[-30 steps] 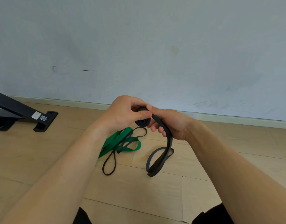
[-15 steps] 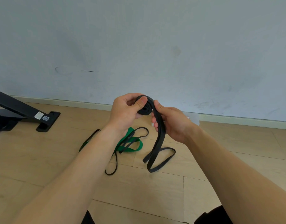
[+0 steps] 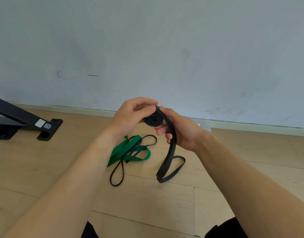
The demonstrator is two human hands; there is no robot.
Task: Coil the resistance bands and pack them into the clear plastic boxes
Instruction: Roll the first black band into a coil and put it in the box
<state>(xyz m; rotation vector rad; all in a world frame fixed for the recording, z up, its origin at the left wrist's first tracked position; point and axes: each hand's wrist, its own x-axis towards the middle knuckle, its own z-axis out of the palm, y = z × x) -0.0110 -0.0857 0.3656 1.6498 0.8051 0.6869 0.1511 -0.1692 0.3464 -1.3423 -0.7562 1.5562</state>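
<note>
Here we go, dead centre of the frame: my left hand (image 3: pixel 130 117) has thumb and fingers curled round the rolled-up end of the wide black rubber resistance band (image 3: pixel 153 121), pinching that tight flat spiral. My right hand (image 3: pixel 180 133) sits just to the right, touching the roll, fingers wrapped round the loose length where it leaves the coil. So both hands are clamped on the one band, up in the air in front of the pale skirting board (image 3: pixel 70 109). From my right hand the band drops between my forearms, and its free end, a flattened loop, seems to rest on the light wooden plank floor (image 3: pixel 44 169), lower centre-right.

Under my left wrist, a flat green resistance band (image 3: pixel 128 148) lies bunched in folds on the floor. A thin black loop band (image 3: pixel 116 176) is tangled over it, one narrow loop trailing toward the bottom of the frame. Those two touch each other but lie apart from the band I hold.

At the left edge, a black metal stand (image 3: pixel 15 112) slants down to a flat foot, with a white sticker (image 3: pixel 39 122) near it. A grey-blue painted wall (image 3: pixel 165 48) fills the upper half.
</note>
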